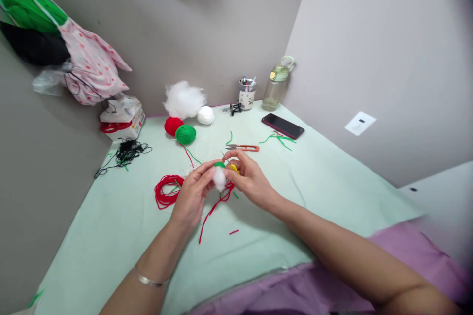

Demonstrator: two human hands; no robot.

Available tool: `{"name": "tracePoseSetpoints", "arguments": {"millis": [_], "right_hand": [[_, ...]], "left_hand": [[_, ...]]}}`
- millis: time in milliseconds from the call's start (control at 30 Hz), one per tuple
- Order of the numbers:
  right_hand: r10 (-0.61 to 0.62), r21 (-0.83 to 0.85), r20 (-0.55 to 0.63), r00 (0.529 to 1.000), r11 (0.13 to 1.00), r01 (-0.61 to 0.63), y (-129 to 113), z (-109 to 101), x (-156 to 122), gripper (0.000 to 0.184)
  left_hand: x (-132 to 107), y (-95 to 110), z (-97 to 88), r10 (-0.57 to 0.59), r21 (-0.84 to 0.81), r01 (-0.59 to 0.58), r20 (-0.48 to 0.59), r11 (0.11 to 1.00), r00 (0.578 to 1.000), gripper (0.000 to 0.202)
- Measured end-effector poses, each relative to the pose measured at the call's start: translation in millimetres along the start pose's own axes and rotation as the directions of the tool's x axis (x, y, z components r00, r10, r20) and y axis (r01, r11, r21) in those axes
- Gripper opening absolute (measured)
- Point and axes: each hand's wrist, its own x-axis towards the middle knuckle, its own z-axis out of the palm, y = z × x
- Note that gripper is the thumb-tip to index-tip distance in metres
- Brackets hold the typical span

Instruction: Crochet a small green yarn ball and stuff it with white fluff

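My left hand [191, 196] is closed on a small green crochet piece [219, 164], with a tuft of white stuffing [219, 180] bulging from it toward me. In my right hand [253, 179] is a crochet hook [234, 169] with a yellow handle, its thin metal shaft pointing up and left. The right fingertips also meet the edge of the green piece and stuffing. Red yarn strands [218, 202] trail on the table below both hands. Just beyond them lie orange-handled thread snips [243, 147]. My fingers partly cover the green piece.
Red [173, 126], green [185, 134] and white [205, 115] yarn balls sit near fluffy stuffing [185, 99]. A red yarn coil [167, 192] and black yarn tangle [129, 153] lie leftward. A phone [283, 126], pen cup [247, 95] and bottle [274, 89] stand toward the back right.
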Motion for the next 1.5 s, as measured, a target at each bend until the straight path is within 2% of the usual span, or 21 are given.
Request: {"name": "tracePoseSetpoints", "arguments": {"millis": [100, 233, 333, 400, 467, 567, 667, 733, 800, 867, 967, 1267, 1400, 1500], "right_hand": [[0.019, 0.058, -0.015, 1.0, 0.998, -0.018, -0.7, 4.0, -0.9, 0.034], [0.026, 0.08, -0.051, 0.998, 0.997, -0.022, 0.4, 4.5, 0.2, 0.035], [0.019, 0.07, -0.076, 0.997, 0.997, -0.014, 5.0, 3.8, 2.4, 0.031], [0.02, 0.048, -0.074, 0.997, 0.999, -0.017, 7.4, 4.1, 3.2, 0.027], [0.003, 0.001, -0.052, 0.999, 1.0, -0.003, 7.0, 4.6, 2.7, 0.023], [-0.056, -0.163, -0.02, 0.998, 0.985, 0.052, 0.3, 3.6, -0.2, 0.015], [-0.094, -0.264, -0.003, 0.996, 0.96, 0.09, -8.5, -1.1, -3.5, 0.017], [-0.039, -0.206, 0.043, 0.998, 0.977, 0.047, -12.7, -4.9, -5.1, 0.024], [0.065, -0.127, 0.131, 0.989, 0.991, -0.048, -15.8, -7.5, -6.4, 0.026], [0.148, -0.088, 0.215, 0.965, 0.987, -0.132, -18.0, -8.4, -7.6, 0.024], [0.211, -0.065, 0.273, 0.939, 0.977, -0.201, -18.9, -7.8, -8.1, 0.02], [0.292, 0.126, 0.272, 0.917, 0.934, -0.335, -11.1, -8.9, -0.8, 0.017], [0.353, 0.213, 0.296, 0.888, 0.881, -0.422, -13.5, -9.6, 2.1, 0.019], [0.352, 0.178, 0.271, 0.896, 0.896, -0.406, -15.2, -6.3, 1.2, 0.019]], "left_hand": [[-0.9, -0.9, 2.4, -0.013, -0.016, 0.013, -0.003, 1.0, 1.0, 0.021], [-2.9, -6.5, 4.5, -0.021, -0.037, 0.022, 0.045, 0.999, 0.999, 0.025], [-3.5, -12.6, 2.9, 0.028, 0.058, -0.032, 0.076, 0.998, 0.997, 0.03], [-2.7, -16.4, 0.3, 0.077, 0.156, -0.085, 0.057, 0.984, 0.995, 0.031], [-0.8, -19.1, -2.7, 0.118, 0.214, -0.119, 0.017, 0.97, 0.993, 0.031], [2.3, -19.8, -6.5, 0.139, 0.232, -0.13, -0.026, 0.964, 0.99, 0.031], [3.4, -17.1, -7.9, 0.161, 0.249, -0.141, -0.064, 0.958, 0.985, 0.032], [2.5, -14.3, -7.2, 0.181, 0.27, -0.152, -0.086, 0.951, 0.98, 0.031], [0.9, -11.6, -5.6, 0.196, 0.294, -0.161, -0.096, 0.942, 0.976, 0.03], [-0.7, -9.8, -4.0, 0.206, 0.318, -0.166, -0.098, 0.934, 0.974, 0.03], [-2.2, -8.8, -2.5, 0.217, 0.347, -0.172, -0.098, 0.922, 0.971, 0.031], [-1.3, -12.2, -2.2, 0.246, 0.412, -0.195, -0.074, 0.89, 0.966, 0.033], [-0.9, -15.7, -3.5, 0.248, 0.464, -0.194, -0.058, 0.864, 0.967, 0.035], [-0.2, -16.0, -4.9, 0.235, 0.505, -0.185, -0.036, 0.843, 0.971, 0.029]]}}
